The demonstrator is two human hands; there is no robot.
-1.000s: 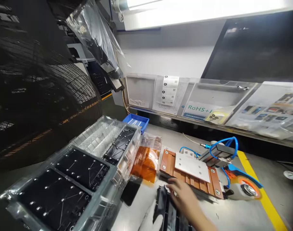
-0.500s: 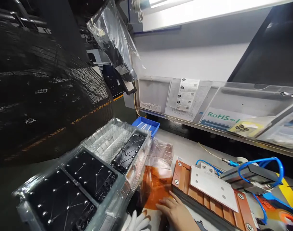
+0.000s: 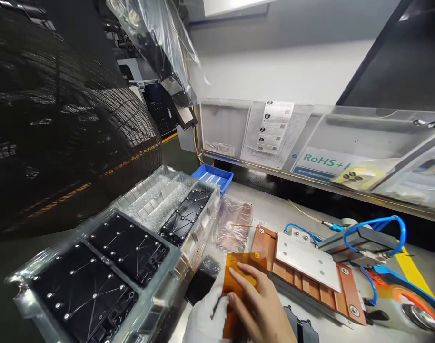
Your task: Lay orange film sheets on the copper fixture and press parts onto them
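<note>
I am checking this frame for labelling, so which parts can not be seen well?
- Head view: the lower end of the orange film is hidden under the left hand and right hand.
- Both wrists are cut off by the bottom edge.
- The labels on the clear panel are too small to read.
- The black part is cut off at the bottom edge.

Both hands — gloved left hand (image 3: 206,319), bare right hand (image 3: 262,309) — hold an amber film sheet (image 3: 239,278) (beside the copper fixture (image 3: 306,271)).
</note>
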